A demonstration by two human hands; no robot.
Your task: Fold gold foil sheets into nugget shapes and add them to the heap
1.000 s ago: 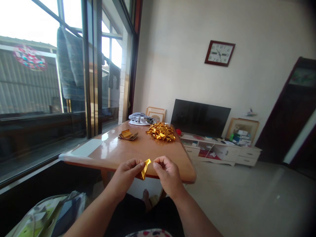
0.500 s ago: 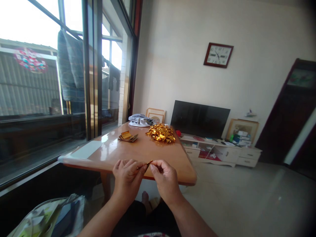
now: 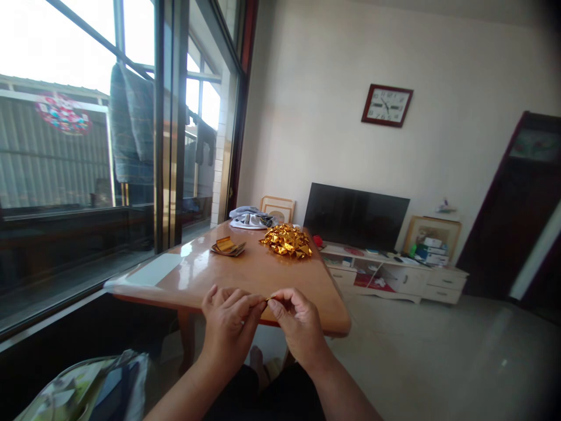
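My left hand [image 3: 232, 318] and my right hand [image 3: 298, 321] meet above the near edge of the wooden table [image 3: 245, 272]. Between their fingertips is a small piece of gold foil paper [image 3: 268, 298], pinched from both sides and mostly covered by the fingers. Farther back on the table lies a heap of folded gold foil pieces [image 3: 287, 241], shiny and angular. Left of the heap rests a small stack of gold and brown paper sheets [image 3: 228, 247], its top sheet curled up.
Folded clothes [image 3: 252, 218] lie at the table's far end. A pale sheet [image 3: 153, 270] covers part of its left side, beside the window. A television [image 3: 356, 216] stands on a low white cabinet [image 3: 405, 279] beyond. A bag [image 3: 87, 389] sits at lower left.
The gold foil piece has turned from slanting upward to lying flatter and lower between my fingertips. Both hands stay close together; the whole view has shifted slightly.
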